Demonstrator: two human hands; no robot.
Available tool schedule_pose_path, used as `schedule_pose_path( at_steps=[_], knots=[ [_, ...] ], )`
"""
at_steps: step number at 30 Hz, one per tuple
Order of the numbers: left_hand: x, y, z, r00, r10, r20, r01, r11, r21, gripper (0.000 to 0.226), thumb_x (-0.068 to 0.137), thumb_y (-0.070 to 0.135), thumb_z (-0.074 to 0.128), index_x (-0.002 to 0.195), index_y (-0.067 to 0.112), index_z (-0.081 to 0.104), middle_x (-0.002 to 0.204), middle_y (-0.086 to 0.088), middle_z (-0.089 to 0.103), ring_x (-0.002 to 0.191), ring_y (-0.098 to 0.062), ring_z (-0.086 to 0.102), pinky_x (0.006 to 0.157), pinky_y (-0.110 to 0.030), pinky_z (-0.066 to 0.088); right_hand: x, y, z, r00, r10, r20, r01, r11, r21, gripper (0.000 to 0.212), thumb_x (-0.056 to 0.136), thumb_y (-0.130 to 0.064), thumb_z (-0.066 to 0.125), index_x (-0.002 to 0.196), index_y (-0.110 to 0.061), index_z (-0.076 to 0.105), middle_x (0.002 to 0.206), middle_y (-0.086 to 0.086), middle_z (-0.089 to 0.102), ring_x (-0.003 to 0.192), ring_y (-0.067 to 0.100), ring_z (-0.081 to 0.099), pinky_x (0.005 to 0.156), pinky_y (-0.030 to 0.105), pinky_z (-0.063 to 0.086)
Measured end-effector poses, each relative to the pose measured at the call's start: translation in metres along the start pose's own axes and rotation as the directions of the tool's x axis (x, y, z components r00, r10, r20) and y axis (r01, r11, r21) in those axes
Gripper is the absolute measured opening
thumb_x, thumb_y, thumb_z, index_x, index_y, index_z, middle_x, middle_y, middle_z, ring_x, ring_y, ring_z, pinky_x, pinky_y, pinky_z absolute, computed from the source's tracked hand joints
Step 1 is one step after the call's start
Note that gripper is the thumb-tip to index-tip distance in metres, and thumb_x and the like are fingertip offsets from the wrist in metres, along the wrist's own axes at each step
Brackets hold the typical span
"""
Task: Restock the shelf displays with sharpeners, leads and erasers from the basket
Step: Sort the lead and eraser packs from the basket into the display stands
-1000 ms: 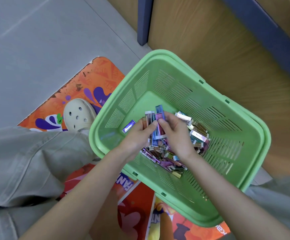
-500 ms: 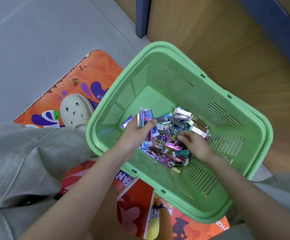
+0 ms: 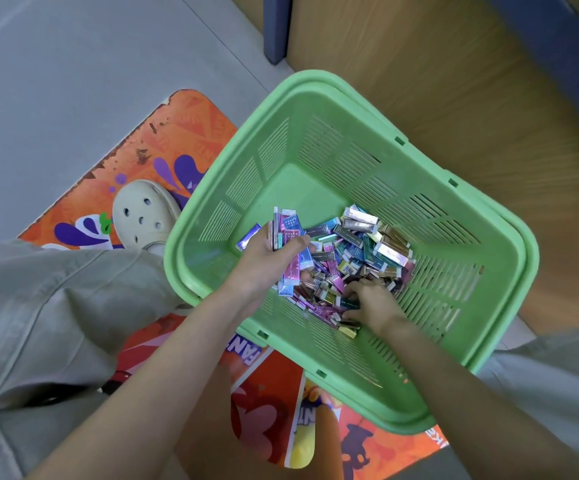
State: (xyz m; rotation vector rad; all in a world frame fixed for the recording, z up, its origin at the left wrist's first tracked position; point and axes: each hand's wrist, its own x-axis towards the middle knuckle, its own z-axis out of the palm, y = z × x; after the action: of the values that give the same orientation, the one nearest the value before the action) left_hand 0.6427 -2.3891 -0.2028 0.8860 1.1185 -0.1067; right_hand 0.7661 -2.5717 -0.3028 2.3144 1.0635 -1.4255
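A green slotted plastic basket (image 3: 461,292) sits on the floor in front of me. On its bottom lies a heap of small shiny lead cases (image 3: 360,251) in pink, teal, silver and gold. My left hand (image 3: 264,261) grips a stack of several pink and blue cases (image 3: 290,233), thumb across their front. My right hand (image 3: 371,303) reaches into the near side of the heap, fingers curled among the cases; whether it holds one is hidden.
The basket rests partly on an orange printed floor mat (image 3: 184,140). A beige clog (image 3: 142,213) and grey trousers (image 3: 49,306) are at the left. A wooden panel (image 3: 437,74) with blue edging stands behind the basket. Grey floor lies at the upper left.
My right hand left the stack in my left hand and dropped down into the near side of the heap. My left hand keeps holding the stack of cases.
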Motion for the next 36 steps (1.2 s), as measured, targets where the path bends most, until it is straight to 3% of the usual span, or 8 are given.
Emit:
schedule_pose_path(
  at_steps=[5,10,14,16,18,23,30,36],
  knots=[
    [-0.002,0.000,0.002,0.999,-0.003,0.036,0.002,0.999,0.041,0.009,0.091,0.011,0.060,0.096,0.010,0.054,0.076,-0.004,0.064,0.060,-0.014,0.065,0.084,-0.037,0.056,-0.003,0.004,-0.009,0.999,0.031,-0.021,-0.027,0.989,0.144,0.028,0.091,-0.023,0.063,0.116,-0.011,0.061,0.108,0.007,0.067,0.093,0.021,0.064,0.087,0.033,0.053],
    [-0.005,-0.001,0.006,0.998,-0.054,-0.021,0.056,0.992,0.112,0.028,0.082,0.013,0.071,0.102,0.005,0.053,0.056,-0.003,0.060,0.054,-0.013,0.065,0.096,-0.045,0.048,-0.016,-0.001,-0.028,0.996,0.033,-0.078,-0.004,0.938,0.347,0.011,0.093,-0.018,0.059,0.084,-0.013,0.060,0.075,-0.002,0.061,0.073,0.022,0.063,0.063,0.025,0.049],
    [-0.013,-0.006,0.010,0.992,-0.074,-0.103,0.082,0.994,0.077,0.042,0.078,0.016,0.075,0.112,0.004,0.054,0.064,-0.005,0.071,0.089,-0.025,0.068,0.103,-0.047,0.042,-0.036,-0.023,-0.053,0.977,0.000,-0.215,0.128,0.803,0.582,0.006,0.094,-0.022,0.057,0.091,-0.019,0.059,0.103,0.010,0.069,0.088,0.024,0.067,0.078,0.034,0.054],
    [-0.017,-0.008,0.014,0.990,-0.058,-0.131,0.059,0.998,0.004,0.026,0.080,0.008,0.071,0.102,0.004,0.057,0.065,-0.005,0.071,0.074,-0.023,0.070,0.085,-0.040,0.056,-0.049,-0.035,-0.070,0.961,-0.039,-0.275,0.215,0.732,0.646,0.012,0.094,-0.024,0.057,0.101,-0.015,0.062,0.110,0.010,0.067,0.092,0.016,0.067,0.086,0.034,0.054],
    [-0.026,-0.003,0.021,0.991,-0.024,-0.131,0.020,0.999,-0.032,0.013,0.084,0.005,0.069,0.093,0.005,0.059,0.063,-0.006,0.068,0.052,-0.014,0.066,0.060,-0.025,0.058,-0.067,-0.048,-0.087,0.941,-0.104,-0.321,0.309,0.647,0.697,0.015,0.094,-0.022,0.057,0.105,-0.014,0.063,0.104,0.007,0.069,0.072,-0.002,0.065,0.072,0.019,0.054],
    [-0.052,0.012,0.040,0.993,0.092,-0.080,-0.097,0.993,-0.071,0.029,0.084,0.013,0.069,0.108,0.003,0.057,0.073,-0.002,0.065,0.046,-0.007,0.061,0.059,-0.023,0.056,-0.111,-0.065,-0.111,0.899,-0.179,-0.398,0.423,0.587,0.690,0.004,0.092,-0.020,0.061,0.093,-0.019,0.065,0.085,0.002,0.071,0.066,0.007,0.067,0.059,0.021,0.051],
    [-0.096,0.034,0.053,0.966,0.226,0.127,-0.229,0.973,0.010,0.013,0.082,0.020,0.071,0.091,0.012,0.065,0.063,0.002,0.066,0.054,-0.011,0.058,0.058,-0.027,0.052,-0.167,-0.054,-0.130,0.855,-0.213,-0.474,0.493,0.617,0.613,0.006,0.085,-0.022,0.067,0.078,-0.023,0.066,0.067,-0.002,0.062,0.057,0.008,0.051,0.056,0.023,0.042],
    [-0.132,0.058,0.069,0.933,0.268,0.241,-0.315,0.931,0.184,0.022,0.083,0.027,0.072,0.093,0.009,0.066,0.063,-0.004,0.065,0.053,-0.014,0.058,0.066,-0.031,0.051,-0.218,-0.038,-0.154,0.825,-0.269,-0.497,0.527,0.684,0.505,0.020,0.079,-0.020,0.072,0.084,-0.002,0.065,0.070,0.007,0.056,0.063,0.014,0.048,0.056,0.019,0.039]
  ],
)
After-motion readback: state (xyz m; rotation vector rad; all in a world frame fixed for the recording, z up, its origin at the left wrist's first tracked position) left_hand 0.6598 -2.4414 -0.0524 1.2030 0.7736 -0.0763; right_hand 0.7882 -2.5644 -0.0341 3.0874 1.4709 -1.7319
